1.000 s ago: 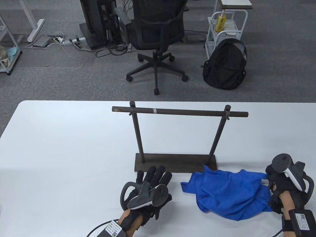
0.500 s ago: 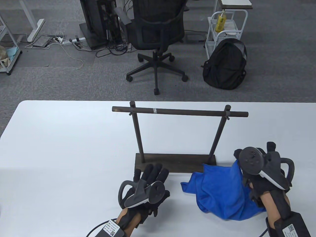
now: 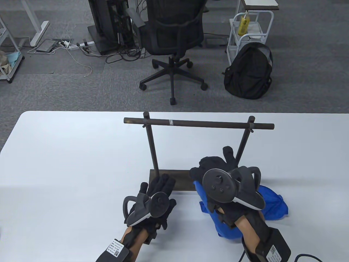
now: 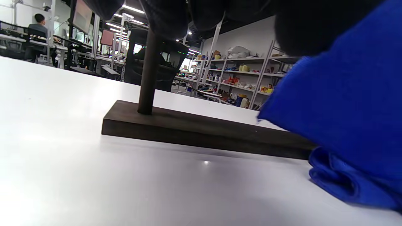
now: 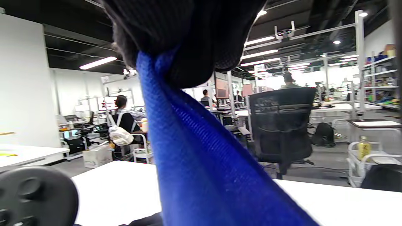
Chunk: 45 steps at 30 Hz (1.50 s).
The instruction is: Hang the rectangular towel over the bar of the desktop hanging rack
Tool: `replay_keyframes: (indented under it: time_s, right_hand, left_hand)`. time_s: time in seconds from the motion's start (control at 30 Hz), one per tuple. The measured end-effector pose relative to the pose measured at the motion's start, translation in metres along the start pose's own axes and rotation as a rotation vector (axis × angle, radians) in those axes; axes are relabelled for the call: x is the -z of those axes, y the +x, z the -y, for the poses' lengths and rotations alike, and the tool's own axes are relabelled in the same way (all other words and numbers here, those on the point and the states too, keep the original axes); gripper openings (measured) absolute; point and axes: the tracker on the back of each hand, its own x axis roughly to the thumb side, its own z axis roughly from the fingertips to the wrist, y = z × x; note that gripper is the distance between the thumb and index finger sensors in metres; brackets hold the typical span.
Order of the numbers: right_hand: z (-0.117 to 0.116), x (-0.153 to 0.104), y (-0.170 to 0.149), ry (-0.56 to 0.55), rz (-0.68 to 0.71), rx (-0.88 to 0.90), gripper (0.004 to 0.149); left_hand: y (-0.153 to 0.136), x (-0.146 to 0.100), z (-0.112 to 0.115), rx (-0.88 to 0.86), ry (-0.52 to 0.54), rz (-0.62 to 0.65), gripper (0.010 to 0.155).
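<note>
The dark wooden rack stands mid-table, its bar (image 3: pixel 207 124) bare across two posts and its base (image 3: pixel 166 177) on the table. The blue towel (image 3: pixel 272 204) lies bunched at the base's right front. My right hand (image 3: pixel 215 163) grips part of the towel and holds it up over the base, below the bar. In the right wrist view the towel (image 5: pixel 194 157) hangs taut from the gloved fingers (image 5: pixel 188 28). My left hand (image 3: pixel 159 185) lies flat and empty on the table, fingers at the base's front edge. The left wrist view shows the base (image 4: pixel 188 125) and the towel (image 4: pixel 345 110) close by.
The white table's far edge (image 3: pixel 81 112) runs just behind the rack. On the floor beyond stand an office chair (image 3: pixel 174 35), a black backpack (image 3: pixel 249 71) and a white cart (image 3: pixel 249 27).
My right hand has moved from the table's right edge left and forward to above the rack base, lifting the towel with it. My left hand has slid slightly left and back.
</note>
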Motion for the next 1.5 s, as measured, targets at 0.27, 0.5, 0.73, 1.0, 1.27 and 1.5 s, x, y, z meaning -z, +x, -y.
replay_keyframes:
  time_s: [0.27, 0.5, 0.73, 1.0, 1.27, 1.5]
  right_hand:
    - [0.003, -0.007, 0.0, -0.035, 0.028, 0.031, 0.036]
    - [0.006, -0.01, -0.008, -0.05, 0.009, 0.038, 0.036]
    - [0.016, -0.014, -0.023, -0.074, -0.031, 0.061, 0.036]
    - [0.022, -0.017, -0.061, -0.085, -0.13, 0.078, 0.037]
    - [0.029, -0.022, -0.087, -0.14, -0.211, 0.084, 0.037]
    - [0.052, -0.041, -0.103, -0.37, -0.222, 0.245, 0.037]
  left_hand:
    - [-0.015, 0.006, 0.006, -0.222, -0.198, 0.072, 0.081]
    - [-0.013, 0.008, 0.014, -0.126, -0.215, 0.042, 0.042]
    - [-0.034, 0.01, 0.012, -0.21, -0.186, -0.024, 0.037]
    - [-0.093, 0.004, -0.007, -0.387, -0.079, -0.171, 0.037]
    - [-0.128, -0.013, -0.034, -0.715, 0.217, -0.242, 0.036]
    - [-0.114, -0.04, -0.09, -0.699, 0.561, -0.163, 0.036]
